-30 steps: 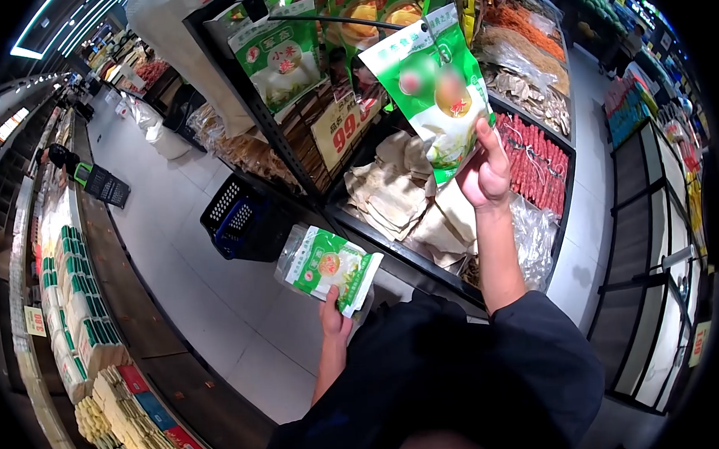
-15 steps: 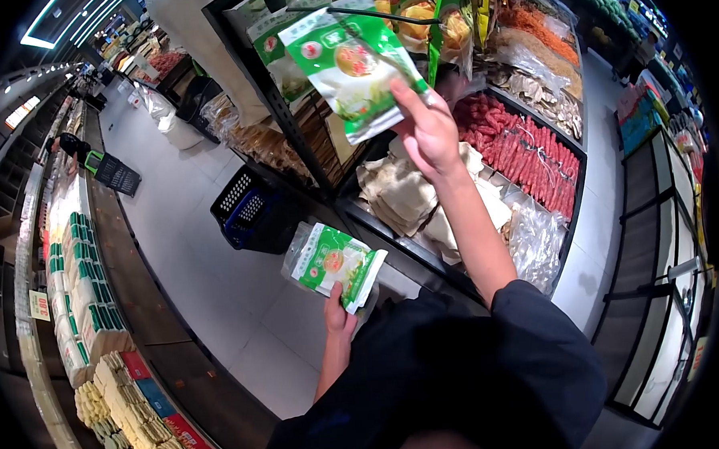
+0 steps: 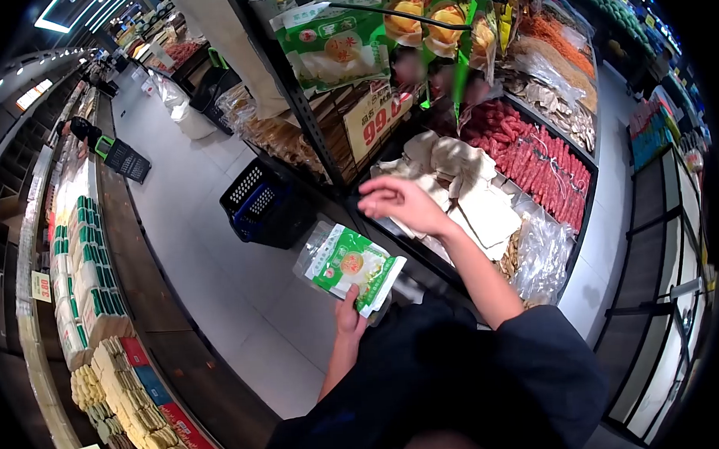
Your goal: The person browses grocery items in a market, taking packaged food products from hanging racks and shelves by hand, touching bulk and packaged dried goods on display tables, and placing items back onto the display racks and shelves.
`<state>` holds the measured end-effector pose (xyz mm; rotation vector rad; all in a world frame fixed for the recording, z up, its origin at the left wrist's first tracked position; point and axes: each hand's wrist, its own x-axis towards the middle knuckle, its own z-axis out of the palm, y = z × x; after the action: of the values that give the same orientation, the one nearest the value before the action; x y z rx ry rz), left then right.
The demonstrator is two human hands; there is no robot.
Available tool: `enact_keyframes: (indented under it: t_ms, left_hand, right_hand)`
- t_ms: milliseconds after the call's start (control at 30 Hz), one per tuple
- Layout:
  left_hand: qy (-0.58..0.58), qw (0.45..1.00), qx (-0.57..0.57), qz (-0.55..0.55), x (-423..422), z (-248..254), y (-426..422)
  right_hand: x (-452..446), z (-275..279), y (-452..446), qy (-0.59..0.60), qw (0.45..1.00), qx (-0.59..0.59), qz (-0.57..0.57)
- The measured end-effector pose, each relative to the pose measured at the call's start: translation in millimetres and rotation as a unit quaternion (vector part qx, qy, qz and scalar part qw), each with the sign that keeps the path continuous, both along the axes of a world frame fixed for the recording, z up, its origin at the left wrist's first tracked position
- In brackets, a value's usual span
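In my left hand is a green-and-white food packet, with clear plastic packaging showing behind its upper left edge. My thumb lies on the packet's lower front. My right hand is empty, its fingers loosely bent and apart, in front of the pale flat dried sheets in the display bin. Above it, similar green-and-white packets hang from a black rod on the metal rack.
A dark blue shopping basket stands on the floor by the bin. Red sausages lie deeper in the bin, and a price sign is fixed under the hanging packets. Stacked goods line the left shelf.
My right hand has let go of the packet it held up at the rack and come down empty. A packet now hangs on the rod there. My left hand still holds its packet.
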<state>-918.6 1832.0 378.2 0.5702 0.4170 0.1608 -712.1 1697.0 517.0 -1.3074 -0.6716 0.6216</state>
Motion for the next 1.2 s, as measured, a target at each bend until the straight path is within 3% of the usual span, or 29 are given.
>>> enact_keyframes:
  t_ms: [33, 67, 167, 233, 400, 533, 600, 733, 867, 1033, 1200]
  left_hand:
    - [0.004, 1.000, 0.011, -0.002, 0, 2, -1]
    - [0.014, 1.000, 0.006, -0.004, 1, 6, -1]
    - [0.024, 0.998, 0.052, -0.020, 8, 10, -3]
    - [0.029, 0.997, 0.063, -0.021, 13, 15, -6]
    - [0.018, 0.995, 0.076, -0.060, 19, 12, -11]
    - [0.013, 0.995, 0.073, -0.070, 20, 7, -15]
    - [0.049, 0.997, 0.027, -0.044, 21, 16, -19]
    - [0.038, 0.998, 0.010, -0.054, 21, 7, -13]
    - [0.029, 0.999, 0.020, -0.039, 17, 3, -9]
    - [0.041, 0.997, 0.048, -0.043, 13, -11, -3]
    - [0.027, 0.997, 0.057, -0.038, 13, -9, -5]
  right_hand:
    - [-24, -3, -6, -0.048, 0.997, -0.049, 0.022]
    - [-44, 4, -13, -0.175, 0.975, -0.134, 0.028]
    - [-90, -20, -24, -0.308, 0.907, -0.283, 0.056]
    - [-107, -32, -22, -0.345, 0.887, -0.307, -0.014]
    - [-112, -34, -30, -0.308, 0.888, -0.337, -0.052]
    - [-92, -40, -47, -0.179, 0.953, -0.233, -0.070]
    - [-75, -41, -61, -0.164, 0.964, -0.200, -0.061]
    - [-49, -25, -83, -0.007, 0.994, -0.076, -0.073]
    - [-42, 42, -103, -0.169, 0.965, 0.046, -0.194]
    - [-33, 99, -115, -0.459, 0.794, 0.049, -0.395]
    - [-22, 120, -104, -0.497, 0.751, 0.006, -0.436]
